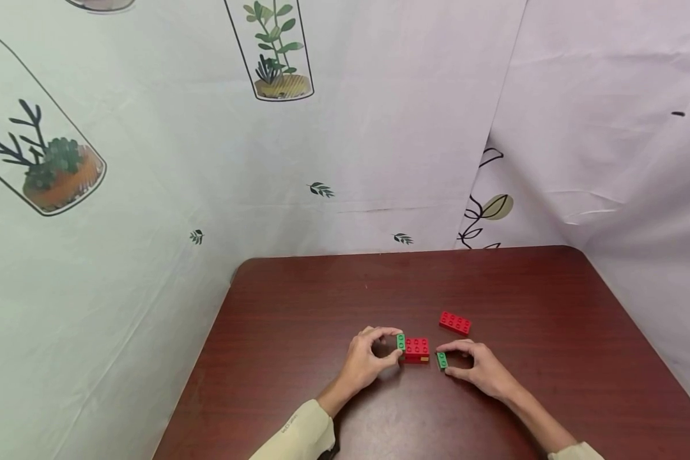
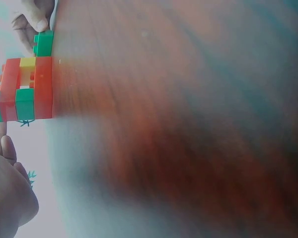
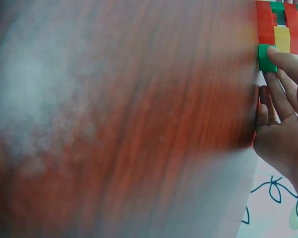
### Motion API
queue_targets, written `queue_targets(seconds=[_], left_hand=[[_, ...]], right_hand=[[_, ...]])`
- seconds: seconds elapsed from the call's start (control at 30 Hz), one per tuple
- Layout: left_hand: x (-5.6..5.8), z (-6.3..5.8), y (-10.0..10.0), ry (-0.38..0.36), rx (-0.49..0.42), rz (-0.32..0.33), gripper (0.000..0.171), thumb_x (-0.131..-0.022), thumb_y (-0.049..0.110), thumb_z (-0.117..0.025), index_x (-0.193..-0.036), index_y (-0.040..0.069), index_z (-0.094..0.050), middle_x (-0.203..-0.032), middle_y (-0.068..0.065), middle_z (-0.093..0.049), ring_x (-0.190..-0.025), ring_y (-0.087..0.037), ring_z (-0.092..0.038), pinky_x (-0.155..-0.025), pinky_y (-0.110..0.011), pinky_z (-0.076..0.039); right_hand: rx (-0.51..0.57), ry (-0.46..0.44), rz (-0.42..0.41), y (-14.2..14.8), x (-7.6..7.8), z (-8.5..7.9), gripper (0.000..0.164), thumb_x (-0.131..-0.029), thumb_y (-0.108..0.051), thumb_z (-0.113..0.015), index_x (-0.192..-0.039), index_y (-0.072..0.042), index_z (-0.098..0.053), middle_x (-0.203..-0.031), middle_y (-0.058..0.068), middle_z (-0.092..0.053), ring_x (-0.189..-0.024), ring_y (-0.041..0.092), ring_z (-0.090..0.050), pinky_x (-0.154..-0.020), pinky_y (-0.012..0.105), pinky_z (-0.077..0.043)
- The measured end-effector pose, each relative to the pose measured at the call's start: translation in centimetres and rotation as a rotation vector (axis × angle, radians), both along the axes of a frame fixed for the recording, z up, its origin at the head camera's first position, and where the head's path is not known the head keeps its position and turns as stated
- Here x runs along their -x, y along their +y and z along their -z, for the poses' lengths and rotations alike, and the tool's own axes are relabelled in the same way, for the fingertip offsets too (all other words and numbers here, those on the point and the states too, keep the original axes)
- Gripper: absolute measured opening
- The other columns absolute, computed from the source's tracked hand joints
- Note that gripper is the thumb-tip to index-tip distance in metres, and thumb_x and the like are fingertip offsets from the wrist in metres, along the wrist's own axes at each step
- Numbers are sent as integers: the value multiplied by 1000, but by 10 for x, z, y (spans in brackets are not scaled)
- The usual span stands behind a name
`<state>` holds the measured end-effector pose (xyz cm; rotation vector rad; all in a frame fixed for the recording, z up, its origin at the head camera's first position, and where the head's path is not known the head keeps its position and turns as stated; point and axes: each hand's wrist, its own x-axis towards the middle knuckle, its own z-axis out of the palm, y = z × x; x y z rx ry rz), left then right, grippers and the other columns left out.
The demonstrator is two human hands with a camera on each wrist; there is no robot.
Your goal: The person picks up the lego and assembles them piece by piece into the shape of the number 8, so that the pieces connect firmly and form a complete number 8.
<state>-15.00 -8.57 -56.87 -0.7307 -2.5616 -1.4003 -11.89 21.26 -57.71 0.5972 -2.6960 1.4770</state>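
Note:
A small stack of toy building bricks stands on the table. Its upper red brick (image 1: 417, 346) lies over a green brick (image 2: 25, 104) and a yellow brick (image 2: 28, 63), with a lower red brick (image 2: 43, 89) beneath. My left hand (image 1: 363, 359) pinches another green brick (image 1: 400, 342) at the top left end of the stack, thumb and finger at its two ends. To the right of the stack, my right hand (image 1: 483, 369) pinches a separate green brick (image 1: 442, 361) between thumb and finger, down at the table surface.
Behind the right hand a loose red brick (image 1: 455, 323) lies studs up. The dark red-brown table (image 1: 299, 300) has rounded far corners, and a pale cloth (image 1: 379, 160) printed with plants hangs behind it and along the sides.

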Motion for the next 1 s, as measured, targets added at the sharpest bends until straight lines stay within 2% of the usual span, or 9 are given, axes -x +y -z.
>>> queue_targets(seconds=[0.17,0.4,0.67,1.0], left_hand=[[0,-1,0,4,3,-5,37,-88,21,-89,-122,30,-78,-98,12,-68,-88,-6,-57,-79,-27,-47],[0,-1,0,6,3,-5,37,-88,22,-89,-122,31,-78,-98,10,-68,-87,-6,-56,-79,-28,-47],[-1,0,0,-9,-3,-5,37,-89,23,-89,-123,32,-78,-96,7,-68,-88,-6,-56,-79,-28,-46],[-2,0,0,-25,-4,-4,37,-89,23,-88,-123,32,-78,-98,-1,-71,-88,-9,-57,-80,-29,-46]], right_hand=[[23,-20,0,1,1,0,35,-87,-16,-90,-120,-17,-79,-118,-3,-75,-108,15,-64,-89,28,-48],[109,-52,-5,3,3,-1,34,-87,-12,-89,-120,-16,-78,-115,0,-77,-101,17,-67,-83,27,-50],[131,-64,13,2,4,-3,33,-90,-11,-86,-122,-10,-77,-116,3,-76,-100,18,-70,-82,27,-50],[219,-165,58,0,5,-12,40,-92,-4,-82,-130,3,-72,-121,18,-74,-91,13,-72,-77,27,-58]])
